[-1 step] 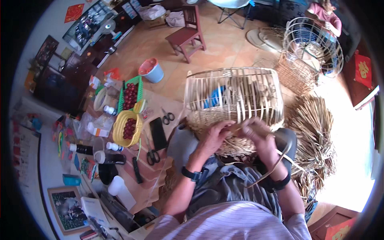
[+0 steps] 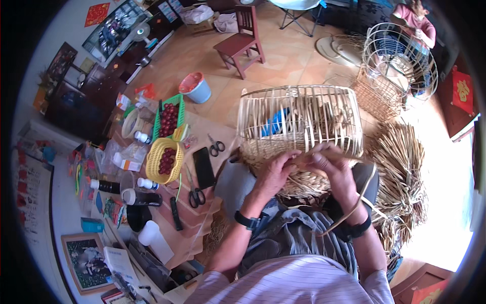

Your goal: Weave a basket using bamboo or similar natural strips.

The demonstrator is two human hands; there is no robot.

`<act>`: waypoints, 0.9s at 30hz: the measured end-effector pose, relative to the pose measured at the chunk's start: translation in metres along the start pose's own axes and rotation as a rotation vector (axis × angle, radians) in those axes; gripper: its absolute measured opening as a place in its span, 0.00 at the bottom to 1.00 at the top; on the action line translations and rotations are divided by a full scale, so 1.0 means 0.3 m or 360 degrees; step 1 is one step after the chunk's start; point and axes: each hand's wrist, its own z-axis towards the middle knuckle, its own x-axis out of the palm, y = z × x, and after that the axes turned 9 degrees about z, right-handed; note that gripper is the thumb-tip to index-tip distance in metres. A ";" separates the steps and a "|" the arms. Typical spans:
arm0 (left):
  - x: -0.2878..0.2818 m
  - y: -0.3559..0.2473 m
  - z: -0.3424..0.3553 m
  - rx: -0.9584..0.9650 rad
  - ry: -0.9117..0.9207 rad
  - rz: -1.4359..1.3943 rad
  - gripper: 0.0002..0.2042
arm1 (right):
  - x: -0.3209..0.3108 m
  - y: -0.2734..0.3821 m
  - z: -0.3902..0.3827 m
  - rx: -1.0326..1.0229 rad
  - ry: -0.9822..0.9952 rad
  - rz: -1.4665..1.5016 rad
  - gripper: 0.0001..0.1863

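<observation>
1. While the left hand (image 2: 276, 169) is bending its fingers close together at the woven edge, the right hand (image 2: 336, 169) is pinching a long, thin, tan plant-fibre strip (image 2: 360, 200); whether the left is also pinching it, I cannot tell.
2. The strip is curling down past the right wrist.
3. A pale, half-woven, straw-coloured basket with bare upright ribs (image 2: 258, 149) is resting at the person's knees, directly before both hands.
4. A bright blue object (image 2: 275, 123) is showing through its ribs.
5. To the right, a thick bundle of dry tan stalks (image 2: 400, 172) is standing near the basket.
6. To the left, 2 pairs of black-handled scissors (image 2: 196, 197) are lying near a flat black rectangular phone (image 2: 204, 168).
</observation>
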 end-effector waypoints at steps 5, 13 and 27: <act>0.032 -0.010 -0.019 0.0223 -0.0077 0.0553 0.35 | -0.068 -0.019 0.115 -0.0010 -0.0055 0.0053 0.14; 0.051 -0.065 -0.044 0.0266 0.0146 0.1014 0.47 | 0.000 0.027 0.161 -0.0668 0.0154 -0.1204 0.06; 0.135 0.037 -0.019 0.0312 -0.0102 0.0660 0.20 | 0.022 -0.089 0.122 -0.0677 0.0183 -0.2403 0.13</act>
